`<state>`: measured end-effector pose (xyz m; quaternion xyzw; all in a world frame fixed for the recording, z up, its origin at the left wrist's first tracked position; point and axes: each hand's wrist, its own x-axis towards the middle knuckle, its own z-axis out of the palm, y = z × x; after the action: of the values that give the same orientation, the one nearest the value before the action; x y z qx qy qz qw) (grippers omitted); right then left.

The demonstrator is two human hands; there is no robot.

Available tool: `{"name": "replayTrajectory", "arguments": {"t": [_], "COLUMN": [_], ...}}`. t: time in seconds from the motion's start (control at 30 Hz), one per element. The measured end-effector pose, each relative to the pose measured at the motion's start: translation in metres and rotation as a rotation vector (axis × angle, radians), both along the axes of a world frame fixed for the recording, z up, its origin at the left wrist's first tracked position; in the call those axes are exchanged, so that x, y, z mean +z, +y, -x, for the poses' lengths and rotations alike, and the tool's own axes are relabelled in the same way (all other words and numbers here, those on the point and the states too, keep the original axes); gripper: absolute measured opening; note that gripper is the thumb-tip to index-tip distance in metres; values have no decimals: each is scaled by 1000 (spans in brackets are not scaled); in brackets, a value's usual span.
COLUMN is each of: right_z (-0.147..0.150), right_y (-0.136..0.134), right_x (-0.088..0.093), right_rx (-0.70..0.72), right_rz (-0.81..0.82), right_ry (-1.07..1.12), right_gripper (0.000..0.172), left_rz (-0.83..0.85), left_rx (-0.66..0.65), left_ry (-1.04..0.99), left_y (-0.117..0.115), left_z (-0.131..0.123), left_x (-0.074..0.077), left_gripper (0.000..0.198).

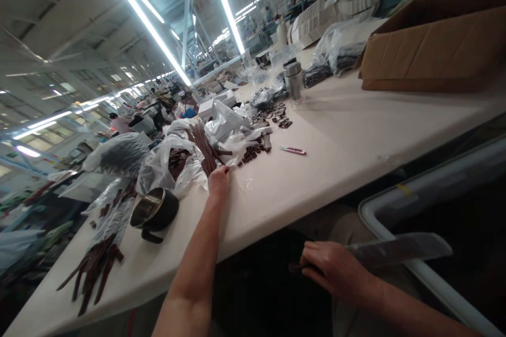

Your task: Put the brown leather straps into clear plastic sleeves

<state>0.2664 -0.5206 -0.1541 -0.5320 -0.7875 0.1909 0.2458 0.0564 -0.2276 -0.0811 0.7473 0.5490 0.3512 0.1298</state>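
Note:
My left hand (220,180) reaches onto the table, its fingers closed at the lower ends of a bundle of brown leather-like strips (202,147); how many it grips is hidden. My right hand (330,266) is low in front of the table edge, closed around a dark brown strip (294,268) whose short end sticks out to the left. Small dark brown loops (251,155) lie in a heap just right of my left hand. Beyond them is a pair of thread snips (293,150) with a pink handle.
A dark metal pot (155,213) stands left of my left arm, beside more brown strips (97,268) in plastic. Metal buckles (280,115), a steel flask (293,81) and a cardboard box (430,47) are farther back. A blurred translucent piece (403,250) shows behind my right hand.

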Motion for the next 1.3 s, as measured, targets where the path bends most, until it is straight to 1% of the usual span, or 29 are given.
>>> {"name": "replayTrajectory", "arguments": {"t": [0.07,0.1,0.13,0.2,0.27,0.3,0.33,0.4,0.47,0.5,0.57,0.63,0.7,0.8,0.9,1.0,1.13,1.2,1.3], "right_z": [-1,-2,-3,-3,-3,-3,-2,-1,1,2,4,5,6,6,6,6,8,8,8], "right_y": [1,1,1,1,-1,-2,-4,-7,-9,-10,-12,-13,-13,-14,-14,-15,-13,-12,-11], "right_x": [3,5,7,13,21,26,31,39,46,48,49,49,49,49,50,50,47,46,45], "right_rx": [-4,-5,-7,-14,-34,-48,-61,-80,-87,-88,-86,-84,-77,-56,-41,-24,-10,-10,-15], "right_rz": [-37,-61,-87,-146,-208,-236,-261,-290,-309,-312,-309,-305,-313,-332,-357,-366,-351,-343,-291], "right_ry": [30,53,80,147,221,256,288,341,386,403,423,426,415,389,384,402,425,444,517], "right_gripper": [9,8,7,7,9,11,13,15,15,14,12,11,11,11,11,11,12,11,10], "left_rz": [2,16,49,183,380,479,561,693,787,827,886,910,917,919,941,1022,1148,1109,928], "left_rx": [21,23,13,-40,-88,-94,-89,-70,-67,-70,-68,-51,-31,-34,-51,-67,-102,-97,-87], "left_ry": [-78,-133,-228,-542,-900,-1034,-1115,-1218,-1297,-1324,-1355,-1364,-1365,-1361,-1364,-1401,-1438,-1424,-1346], "left_y": [-10,-20,-32,-65,-107,-129,-152,-193,-227,-240,-260,-271,-277,-280,-279,-278,-278,-280,-282], "left_z": [8,11,15,21,23,22,21,17,11,8,0,-7,-14,-19,-20,-19,-21,-23,-24], "left_x": [4,6,8,8,4,0,-5,-16,-27,-31,-36,-38,-38,-36,-36,-36,-36,-37,-40], "left_gripper": [12,16,20,29,37,40,41,39,38,37,35,33,35,38,34,28,29,32,36]}}
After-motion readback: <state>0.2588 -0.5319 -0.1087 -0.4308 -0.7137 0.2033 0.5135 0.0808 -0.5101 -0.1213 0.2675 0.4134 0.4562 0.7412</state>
